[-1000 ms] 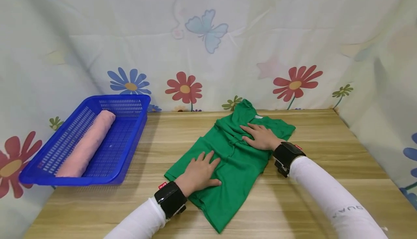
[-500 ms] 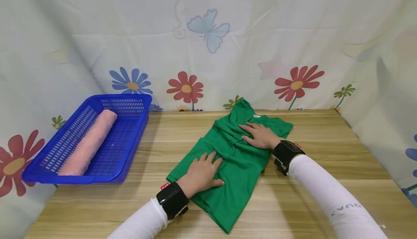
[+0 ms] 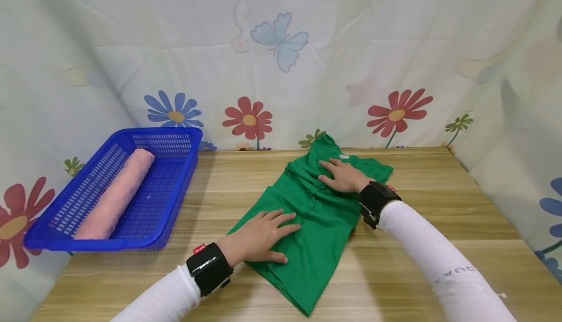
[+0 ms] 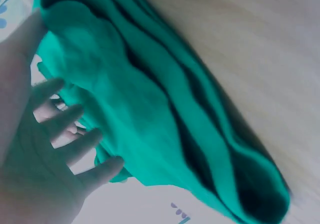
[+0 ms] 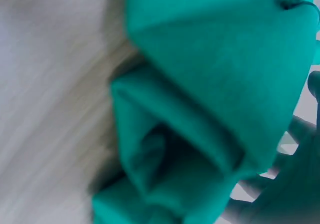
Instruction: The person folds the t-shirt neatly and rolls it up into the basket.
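Note:
A green garment (image 3: 307,244), apparently a shirt with a small white label near its far end, lies folded lengthwise and slightly wrinkled on the table. My left hand (image 3: 261,236) is over its near left part, fingers spread and straight. In the left wrist view several stacked layers show along the garment's edge (image 4: 200,134), with the left hand (image 4: 45,149) beside them. Toward the far end, my right hand (image 3: 344,175) lies over the cloth with fingers extended. The right wrist view shows folds of the garment (image 5: 215,83) and part of the right hand (image 5: 285,184). Neither hand grips anything.
A blue plastic basket (image 3: 177,200) with perforated sides stands on the left of the wooden table (image 3: 395,273). A rolled pink cloth (image 3: 116,195) lies inside it. Behind the table hangs a curtain (image 3: 329,92) printed with flowers and a butterfly.
My left hand has shifted left and turned so its fingers point more to the right. The right hand has slid slightly away and to the left. The garment has barely moved.

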Action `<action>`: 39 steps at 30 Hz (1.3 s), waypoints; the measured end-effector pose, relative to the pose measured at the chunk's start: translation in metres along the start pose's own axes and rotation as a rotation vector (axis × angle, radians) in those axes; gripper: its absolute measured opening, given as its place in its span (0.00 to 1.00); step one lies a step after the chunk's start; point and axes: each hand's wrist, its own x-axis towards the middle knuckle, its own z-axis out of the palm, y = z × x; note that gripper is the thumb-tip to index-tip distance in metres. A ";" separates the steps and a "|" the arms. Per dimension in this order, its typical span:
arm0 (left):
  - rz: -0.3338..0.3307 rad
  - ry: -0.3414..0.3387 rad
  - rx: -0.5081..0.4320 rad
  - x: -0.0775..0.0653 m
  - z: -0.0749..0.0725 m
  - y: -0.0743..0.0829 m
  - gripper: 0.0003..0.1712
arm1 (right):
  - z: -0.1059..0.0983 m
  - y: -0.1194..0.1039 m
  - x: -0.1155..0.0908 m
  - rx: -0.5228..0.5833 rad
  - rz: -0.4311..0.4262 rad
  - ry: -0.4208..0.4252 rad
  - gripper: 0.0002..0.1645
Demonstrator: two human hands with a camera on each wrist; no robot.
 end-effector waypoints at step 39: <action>0.047 -0.095 0.023 0.035 0.006 0.042 0.43 | 0.014 -0.033 0.046 -0.098 -0.177 -0.131 0.33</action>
